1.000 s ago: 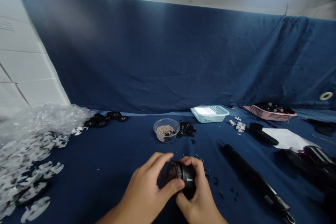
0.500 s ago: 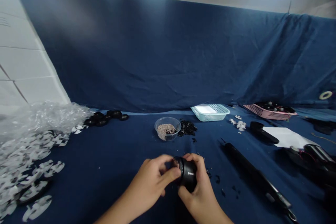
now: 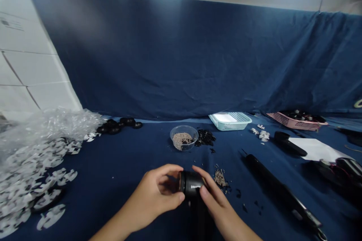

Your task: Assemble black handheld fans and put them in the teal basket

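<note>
A black cylindrical housing (image 3: 194, 185) with small white lettering lies on its side between my hands, a ring-like edge at its left end. My left hand (image 3: 158, 192) curls around that left end, thumb below and fingers above. Against the right side, the fingers of my right hand (image 3: 213, 197) press on the housing. A dark shape, perhaps a handle, extends down beneath it, too dim to make out. Just right of my right hand is a small heap of screws (image 3: 220, 178). Beyond the hands stands a clear plastic bowl (image 3: 172, 135) with many small screws inside.
Small black parts (image 3: 206, 137) lie beside the bowl. An electric screwdriver (image 3: 278, 188) rests at right. White plastic pieces (image 3: 36, 169) and clear plastic wrap (image 3: 56, 124) cover the left. Behind are black round parts (image 3: 127, 121), a light-blue basket (image 3: 234, 122) and a pink basket (image 3: 296, 123).
The housing has turned and shifted slightly left, with both hands. My left fingers have moved from a pinch at its end to around the edge. The screw heap now shows beside my right hand.
</note>
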`<move>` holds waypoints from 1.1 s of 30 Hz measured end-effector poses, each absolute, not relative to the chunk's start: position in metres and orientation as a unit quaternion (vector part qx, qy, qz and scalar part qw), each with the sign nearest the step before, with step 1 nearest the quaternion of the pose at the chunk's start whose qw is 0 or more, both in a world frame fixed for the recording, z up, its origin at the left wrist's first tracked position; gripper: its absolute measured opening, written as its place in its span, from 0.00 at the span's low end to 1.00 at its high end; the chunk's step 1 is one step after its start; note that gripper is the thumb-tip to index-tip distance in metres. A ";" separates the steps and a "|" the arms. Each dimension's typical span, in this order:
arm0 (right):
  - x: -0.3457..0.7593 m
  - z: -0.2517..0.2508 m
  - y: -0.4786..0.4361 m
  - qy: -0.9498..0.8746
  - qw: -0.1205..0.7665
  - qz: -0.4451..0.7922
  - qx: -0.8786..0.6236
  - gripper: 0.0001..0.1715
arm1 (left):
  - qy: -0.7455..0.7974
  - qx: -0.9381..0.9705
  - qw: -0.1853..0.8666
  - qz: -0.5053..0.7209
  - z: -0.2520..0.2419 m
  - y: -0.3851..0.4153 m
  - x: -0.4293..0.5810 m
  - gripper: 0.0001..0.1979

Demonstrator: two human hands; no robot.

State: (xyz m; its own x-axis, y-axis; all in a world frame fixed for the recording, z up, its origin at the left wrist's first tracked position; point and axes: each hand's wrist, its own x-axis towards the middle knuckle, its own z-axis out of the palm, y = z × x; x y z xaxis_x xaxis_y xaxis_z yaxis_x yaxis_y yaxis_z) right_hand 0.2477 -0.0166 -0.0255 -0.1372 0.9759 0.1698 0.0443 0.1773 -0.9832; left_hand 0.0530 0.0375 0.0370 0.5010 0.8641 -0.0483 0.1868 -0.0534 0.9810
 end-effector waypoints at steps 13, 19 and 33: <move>0.246 0.012 -0.021 -0.859 0.397 -0.152 -0.286 0.18 | 0.528 0.449 0.676 0.251 0.015 0.018 0.054 0.27; 0.244 -0.002 -0.028 -0.823 0.460 -0.049 -0.330 0.21 | 0.406 0.517 0.720 0.221 0.032 0.020 0.040 0.25; 0.239 -0.016 -0.024 -0.455 0.609 0.445 -0.474 0.26 | 0.447 0.753 0.412 0.253 0.064 0.014 0.072 0.38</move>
